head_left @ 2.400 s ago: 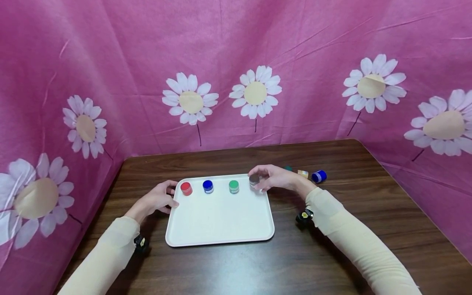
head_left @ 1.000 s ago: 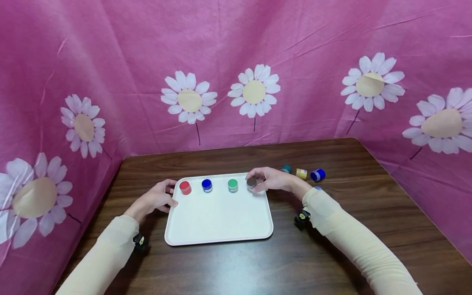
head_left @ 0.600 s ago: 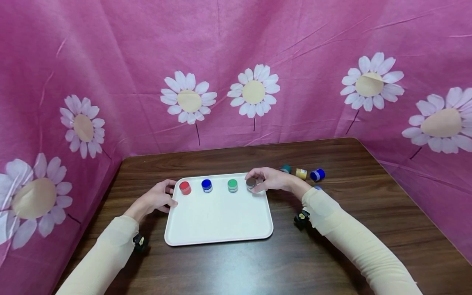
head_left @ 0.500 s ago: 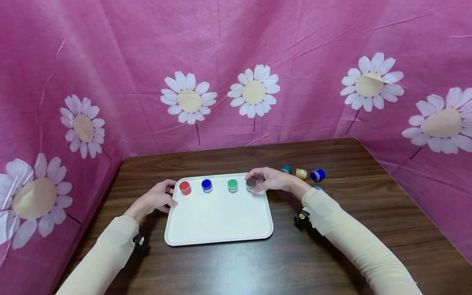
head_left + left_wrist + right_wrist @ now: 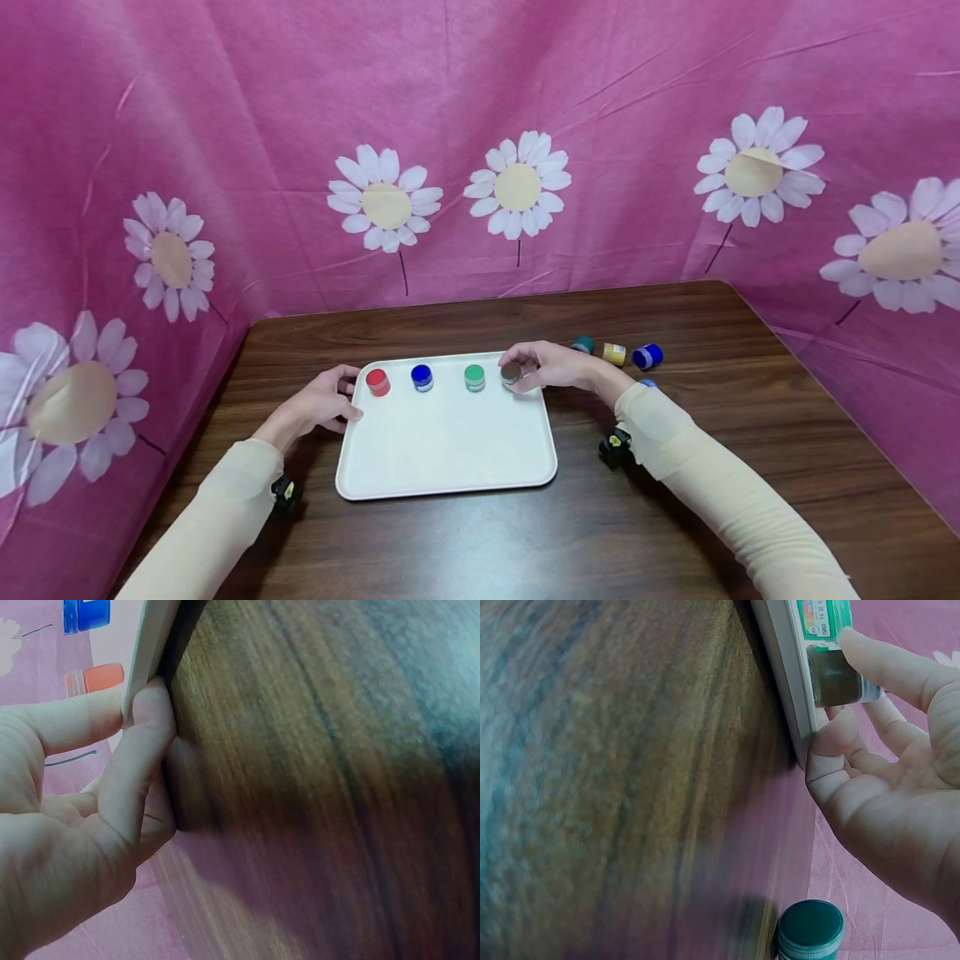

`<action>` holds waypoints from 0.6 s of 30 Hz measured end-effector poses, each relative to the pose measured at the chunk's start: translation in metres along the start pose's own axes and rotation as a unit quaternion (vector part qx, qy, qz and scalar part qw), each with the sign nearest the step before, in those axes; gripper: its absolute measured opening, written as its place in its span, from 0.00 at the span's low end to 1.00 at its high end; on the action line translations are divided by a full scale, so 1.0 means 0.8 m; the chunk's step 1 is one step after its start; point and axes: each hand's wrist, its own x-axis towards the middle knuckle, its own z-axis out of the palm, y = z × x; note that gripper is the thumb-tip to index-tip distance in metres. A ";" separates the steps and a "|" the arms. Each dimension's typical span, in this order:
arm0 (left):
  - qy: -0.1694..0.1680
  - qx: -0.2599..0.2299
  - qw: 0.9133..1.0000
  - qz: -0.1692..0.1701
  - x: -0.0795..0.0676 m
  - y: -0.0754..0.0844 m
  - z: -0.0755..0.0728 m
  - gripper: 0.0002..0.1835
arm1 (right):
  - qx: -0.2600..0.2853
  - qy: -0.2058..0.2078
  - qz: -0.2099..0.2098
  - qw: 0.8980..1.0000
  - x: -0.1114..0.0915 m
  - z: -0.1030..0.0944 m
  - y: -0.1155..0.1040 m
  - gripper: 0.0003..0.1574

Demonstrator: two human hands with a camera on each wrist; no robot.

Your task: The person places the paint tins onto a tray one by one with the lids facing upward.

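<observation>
A white tray (image 5: 450, 442) lies on the table with small paint jars along its far side. From left to right stand a red jar (image 5: 378, 382), a blue jar (image 5: 422, 378), a green jar (image 5: 474, 378) and a brown paint jar (image 5: 511, 372). My left hand (image 5: 322, 402) pinches the tray's left rim, thumb over the edge and fingers beneath, as the left wrist view shows. At the far right corner my right hand (image 5: 553, 364) holds the brown jar between thumb and fingers; in the right wrist view, a curled finger also touches the tray's edge.
Right of the tray, behind my right hand, lie a teal jar (image 5: 582, 344), a yellow jar (image 5: 614, 354) and a dark blue jar (image 5: 648, 357). Another blue jar (image 5: 649, 383) is mostly hidden by my right arm. Pink flowered cloth (image 5: 450, 83) surrounds the wooden table (image 5: 450, 550).
Over the earlier frames my right hand shifts the brown jar slightly left and nearer, uncovering more of the loose jars. During the last second it stays almost still. My left hand stays on the tray.
</observation>
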 end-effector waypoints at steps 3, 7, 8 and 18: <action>0.000 0.000 1.000 -0.002 0.000 0.000 0.000 0.42 | 0.002 0.000 0.004 1.000 0.000 0.000 0.000 0.31; 0.001 -0.001 1.000 -0.005 0.001 -0.001 0.001 0.41 | 0.001 0.001 0.009 1.000 -0.001 0.000 0.001 0.31; 0.002 -0.001 1.000 -0.006 0.002 -0.002 0.001 0.41 | 0.002 0.001 0.010 1.000 -0.001 0.000 0.000 0.31; 0.003 0.002 1.000 -0.010 0.001 -0.002 0.001 0.41 | 0.003 0.001 0.008 1.000 -0.003 0.001 -0.002 0.31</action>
